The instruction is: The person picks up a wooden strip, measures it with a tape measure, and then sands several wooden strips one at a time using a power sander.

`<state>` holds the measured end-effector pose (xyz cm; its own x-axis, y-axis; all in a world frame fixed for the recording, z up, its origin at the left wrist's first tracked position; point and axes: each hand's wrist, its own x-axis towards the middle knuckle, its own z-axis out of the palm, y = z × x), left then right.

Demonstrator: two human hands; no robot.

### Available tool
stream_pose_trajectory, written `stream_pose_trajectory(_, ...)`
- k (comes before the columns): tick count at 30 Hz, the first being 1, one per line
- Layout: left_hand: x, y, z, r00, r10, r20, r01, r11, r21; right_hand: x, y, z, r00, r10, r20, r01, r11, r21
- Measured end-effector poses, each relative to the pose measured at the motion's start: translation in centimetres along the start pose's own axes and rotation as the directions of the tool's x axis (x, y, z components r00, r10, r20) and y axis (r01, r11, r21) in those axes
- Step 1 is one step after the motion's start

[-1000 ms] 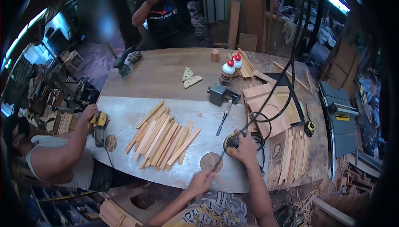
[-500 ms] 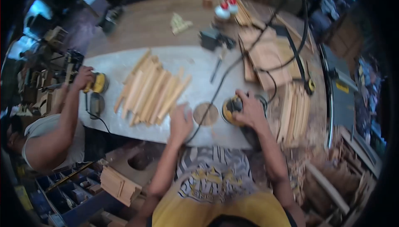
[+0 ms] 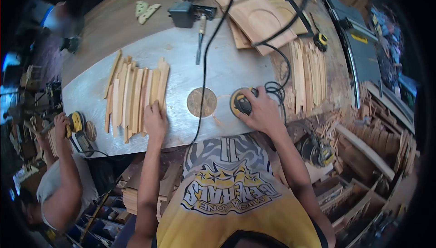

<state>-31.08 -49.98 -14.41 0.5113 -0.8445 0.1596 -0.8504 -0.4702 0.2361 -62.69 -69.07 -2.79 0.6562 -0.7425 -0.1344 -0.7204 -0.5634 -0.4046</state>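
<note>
My right hand (image 3: 264, 113) is wrapped over the top of a yellow and black sander (image 3: 241, 102), which rests on the metal sheet (image 3: 181, 75) covering the table. My left hand (image 3: 156, 122) has its fingers bent on the near end of a wooden strip (image 3: 160, 84) at the right side of a pile. Several more pale wooden strips (image 3: 129, 96) lie side by side there, pointing away from me. Between my hands, a round brown opening or disc (image 3: 201, 102) shows in the sheet.
At left, a co-worker's hand (image 3: 61, 123) is on another yellow sander (image 3: 76, 122). A black cable (image 3: 206, 62) crosses the table. Beyond are a chisel (image 3: 200, 44), a dark box (image 3: 181, 14) and stacked wooden panels (image 3: 259, 19). More strips (image 3: 309, 75) and a tape measure (image 3: 320, 41) lie right.
My left hand has gone from beside the pile onto a strip at its right side. My right hand stays on the sander. The camera view has shifted, and the co-worker's sander now appears lower.
</note>
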Motion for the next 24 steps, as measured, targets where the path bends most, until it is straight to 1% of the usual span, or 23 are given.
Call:
stream_pose_trajectory(1, 0.1, 0.2, -0.1, 0.999, 0.038, -0.037, -0.037, 0.999, 0.024, -0.2, -0.2, 0.2, 1.000, 0.027, 0.005, -0.027, 1.000, -0.001)
stream_pose_trajectory(3, -0.3, 0.7, -0.1, 0.999, 0.020, -0.041, -0.018, 0.999, 0.043, 0.2, -0.6, 0.4, 0.999, 0.049, 0.003, -0.049, 0.998, 0.035)
stream_pose_trajectory(5, -0.9, 0.6, -0.3, 0.985, -0.137, -0.103, 0.124, 0.985, -0.121, 0.6, -0.3, 0.4, 0.999, 0.043, 0.002, -0.043, 0.998, 0.048)
stream_pose_trajectory(6, -1.4, 0.9, -1.1, 0.975, -0.027, -0.220, 0.002, 0.993, -0.114, 0.6, -0.2, 0.5, 0.999, 0.035, -0.020, -0.033, 0.998, 0.056)
stream_pose_trajectory(7, -2.1, 1.4, -2.1, 0.977, -0.028, -0.212, 0.006, 0.995, -0.104, 0.8, -0.2, 0.7, 0.999, 0.021, -0.044, -0.018, 0.998, 0.068)
stream_pose_trajectory(8, -3.2, 2.0, -3.4, 0.978, -0.208, 0.021, 0.196, 0.878, -0.437, 1.0, 0.0, 0.8, 0.998, 0.027, -0.052, -0.023, 0.996, 0.086)
stream_pose_trajectory(9, -4.1, 2.8, -4.8, 0.910, -0.297, 0.290, 0.415, 0.624, -0.662, 1.1, 0.1, 0.8, 0.999, 0.011, -0.044, -0.007, 0.995, 0.100)
stream_pose_trajectory(10, -4.7, 4.3, -6.0, 0.952, -0.225, 0.207, 0.305, 0.646, -0.700, 1.3, 0.1, 0.6, 0.998, 0.053, -0.035, -0.050, 0.995, 0.084)
stream_pose_trajectory(11, -4.7, 7.3, -8.2, 0.963, -0.245, 0.114, 0.262, 0.740, -0.620, 1.5, 0.2, 0.4, 0.995, 0.093, -0.025, -0.091, 0.994, 0.065)
stream_pose_trajectory(13, -6.7, 8.7, -7.8, 0.929, -0.295, 0.225, 0.356, 0.537, -0.765, 1.8, 0.4, -0.5, 0.997, 0.073, 0.011, -0.073, 0.996, 0.058)
stream_pose_trajectory(14, -7.2, 9.5, -7.7, 0.924, -0.311, 0.224, 0.365, 0.536, -0.761, 2.0, 0.6, -0.7, 0.996, 0.081, 0.025, -0.081, 0.996, 0.036)
stream_pose_trajectory(15, -7.6, 10.4, -7.8, 0.957, -0.233, 0.171, 0.280, 0.597, -0.752, 2.0, 0.8, -0.9, 0.995, 0.096, 0.041, -0.096, 0.995, 0.011)
stream_pose_trajectory(16, -8.0, 11.3, -7.9, 0.982, -0.145, 0.124, 0.189, 0.648, -0.738, 1.9, 1.1, -1.0, 0.995, 0.093, 0.035, -0.094, 0.995, 0.029)
stream_pose_trajectory(17, -8.2, 11.9, -7.8, 0.981, -0.146, 0.128, 0.193, 0.641, -0.743, 1.9, 1.3, -1.0, 0.995, 0.096, 0.039, -0.097, 0.995, 0.022)
stream_pose_trajectory(19, -8.5, 13.3, -7.7, 0.985, -0.111, 0.132, 0.172, 0.575, -0.800, 1.6, 2.1, -1.0, 0.997, 0.077, 0.006, -0.077, 0.996, 0.034)
stream_pose_trajectory(20, -8.8, 14.3, -7.9, 0.971, -0.126, 0.205, 0.241, 0.500, -0.832, 1.4, 2.3, -1.2, 0.996, 0.085, 0.007, -0.085, 0.996, 0.025)
stream_pose_trajectory(21, -9.0, 15.1, -7.6, 0.969, -0.123, 0.213, 0.246, 0.491, -0.836, 1.2, 2.4, -1.3, 0.997, 0.073, 0.002, -0.073, 0.997, 0.004)
stream_pose_trajectory(23, -9.3, 16.7, -6.8, 0.924, -0.065, 0.376, 0.378, 0.293, -0.878, 0.8, 2.6, -1.4, 0.998, 0.068, 0.002, -0.068, 0.997, -0.029)
stream_pose_trajectory(24, -9.2, 17.5, -6.2, 0.942, -0.045, 0.331, 0.329, 0.309, -0.892, 0.6, 2.7, -1.4, 0.995, 0.092, 0.030, -0.091, 0.996, -0.024)
